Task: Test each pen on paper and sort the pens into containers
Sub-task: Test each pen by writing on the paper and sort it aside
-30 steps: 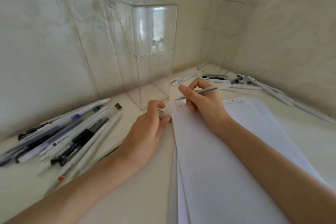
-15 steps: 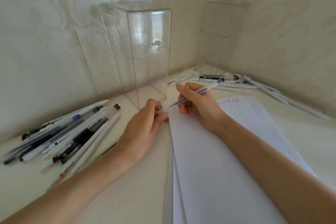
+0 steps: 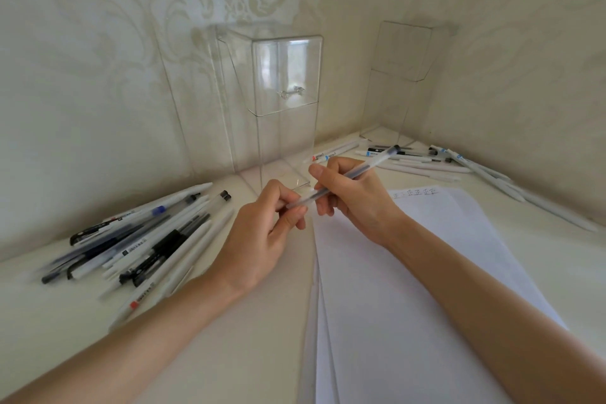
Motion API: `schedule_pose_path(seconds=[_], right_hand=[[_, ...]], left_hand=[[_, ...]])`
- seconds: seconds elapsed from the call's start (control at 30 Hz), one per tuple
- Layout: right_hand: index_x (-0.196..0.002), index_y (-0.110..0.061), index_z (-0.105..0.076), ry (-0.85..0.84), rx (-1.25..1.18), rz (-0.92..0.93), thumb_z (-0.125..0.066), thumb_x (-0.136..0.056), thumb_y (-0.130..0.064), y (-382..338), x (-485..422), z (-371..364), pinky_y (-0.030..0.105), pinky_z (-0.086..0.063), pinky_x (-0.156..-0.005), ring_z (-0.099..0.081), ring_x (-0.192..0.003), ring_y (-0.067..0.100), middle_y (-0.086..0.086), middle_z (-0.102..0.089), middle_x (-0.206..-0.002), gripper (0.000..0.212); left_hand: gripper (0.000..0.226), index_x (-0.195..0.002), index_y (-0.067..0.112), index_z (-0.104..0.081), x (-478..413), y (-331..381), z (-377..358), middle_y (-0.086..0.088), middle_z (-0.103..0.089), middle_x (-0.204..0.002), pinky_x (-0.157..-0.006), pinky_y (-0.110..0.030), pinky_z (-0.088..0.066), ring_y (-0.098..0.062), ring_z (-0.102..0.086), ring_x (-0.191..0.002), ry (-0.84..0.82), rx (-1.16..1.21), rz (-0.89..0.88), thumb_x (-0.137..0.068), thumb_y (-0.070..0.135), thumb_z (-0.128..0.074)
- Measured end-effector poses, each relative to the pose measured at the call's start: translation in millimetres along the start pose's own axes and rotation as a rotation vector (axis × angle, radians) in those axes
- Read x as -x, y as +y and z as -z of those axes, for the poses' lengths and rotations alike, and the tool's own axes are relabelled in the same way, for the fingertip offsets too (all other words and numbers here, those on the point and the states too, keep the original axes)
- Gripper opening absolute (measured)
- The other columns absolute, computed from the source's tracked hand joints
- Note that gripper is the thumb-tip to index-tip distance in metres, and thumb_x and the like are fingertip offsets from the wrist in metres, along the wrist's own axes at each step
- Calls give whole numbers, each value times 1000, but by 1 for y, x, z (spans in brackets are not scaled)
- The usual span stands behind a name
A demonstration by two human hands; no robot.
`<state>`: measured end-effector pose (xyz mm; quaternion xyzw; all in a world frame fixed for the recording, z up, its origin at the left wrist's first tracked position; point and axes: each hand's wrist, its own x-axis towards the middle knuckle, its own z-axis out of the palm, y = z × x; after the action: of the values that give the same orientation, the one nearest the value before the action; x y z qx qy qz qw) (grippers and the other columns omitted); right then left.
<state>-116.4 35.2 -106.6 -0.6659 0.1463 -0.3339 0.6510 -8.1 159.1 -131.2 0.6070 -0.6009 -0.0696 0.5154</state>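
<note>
My right hand point(image 3: 352, 193) grips a translucent pen point(image 3: 372, 164) by its barrel, raised above the top left corner of the white paper stack point(image 3: 410, 289). My left hand point(image 3: 262, 233) pinches the frosted cap point(image 3: 296, 203) at the pen's lower end. Small written marks point(image 3: 415, 192) sit at the paper's top edge. A tall clear container point(image 3: 278, 115) with a hinged lid stands just behind my hands. A second clear container point(image 3: 398, 82) is in the back corner.
A heap of several black, white and clear pens point(image 3: 141, 239) lies to the left on the cream tabletop. Another group of mostly white pens point(image 3: 442, 164) lies at the back right along the wall. Patterned walls close in the corner.
My right hand has lifted the pen tip off the paper and tilted it toward my left hand, which has risen from the table and now pinches the cap at the pen's tip.
</note>
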Motion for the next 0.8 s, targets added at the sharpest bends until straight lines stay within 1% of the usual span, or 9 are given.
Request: schedule_pose_path(seconds=[0.13,0.27,0.33,0.4,0.47,0.53,0.63,0.7,0.8], right_hand=[[-65,-6,-54,-44,54,-40,-61,-83,-29,-4,2,1,23,-40,-45,-51,-45,17,8,-57,-50,29],[-94,-7,-57,-78,34,-118,-53,-80,-46,-5,2,7,24,-40,-49,-52,-55,17,10,-63,-61,42],[-100,-8,-56,69,29,-131,-51,-86,-47,-5,0,13,25,-40,-50,-52,-57,18,10,-63,-65,42],[-98,-9,-55,293,265,-111,-51,-95,-34,-3,-2,21,26,-40,-52,-53,-62,18,6,-64,-70,25],[-95,-12,-55,471,537,-80,-47,-93,-18,1,-4,30,26,-37,-53,-51,-65,16,3,-65,-78,10],[-92,-12,-54,552,591,-56,-42,-89,-11,3,-5,35,28,-35,-52,-48,-64,15,6,-65,-85,13],[-93,-7,-55,665,624,-50,-41,-87,-11,2,-8,44,36,-42,-61,-51,-72,22,9,-65,-88,16],[-93,-6,-56,709,661,-57,-41,-87,-12,2,-10,52,41,-45,-68,-54,-78,26,9,-66,-90,17],[-93,-6,-57,739,696,-78,-42,-87,-12,7,-9,64,40,-44,-72,-56,-85,30,9,-66,-90,17]], left_hand=[[15,-85,13,-48,2,2,3,9,-60,-71,-60,-22,-41,-7,-55,-66,-16,-102,8,-93,25,-52],[11,-85,13,-53,5,1,27,11,-53,-74,-65,-35,-39,-19,-53,-74,92,-387,-5,-90,23,-55],[7,-85,9,-56,15,-2,46,4,-53,-77,-66,-36,-39,-25,-51,-77,129,-521,56,-87,14,-61],[9,-84,8,-58,30,-8,60,-4,-58,-81,-67,-39,-41,-32,-53,-79,142,-680,119,-84,14,-64],[19,-85,9,-60,43,-10,65,-8,-60,-85,-66,-40,-42,-34,-54,-81,126,-862,168,-80,26,-54],[38,-91,9,-61,44,-6,60,-9,-60,-94,-68,-40,-43,-33,-51,-86,106,-945,183,-74,35,-40],[42,-100,6,-59,27,8,34,-11,-58,-104,-74,-40,-41,-31,-47,-93,97,-890,99,-74,32,-39],[40,-105,8,-60,10,18,7,-7,-58,-109,-78,-36,-38,-29,-51,-97,-34,-743,10,-78,31,-40],[56,-124,20,-55,-9,21,-30,3,-48,-133,-95,-27,-27,-17,-41,-123,-267,-567,-37,-83,51,-33]])
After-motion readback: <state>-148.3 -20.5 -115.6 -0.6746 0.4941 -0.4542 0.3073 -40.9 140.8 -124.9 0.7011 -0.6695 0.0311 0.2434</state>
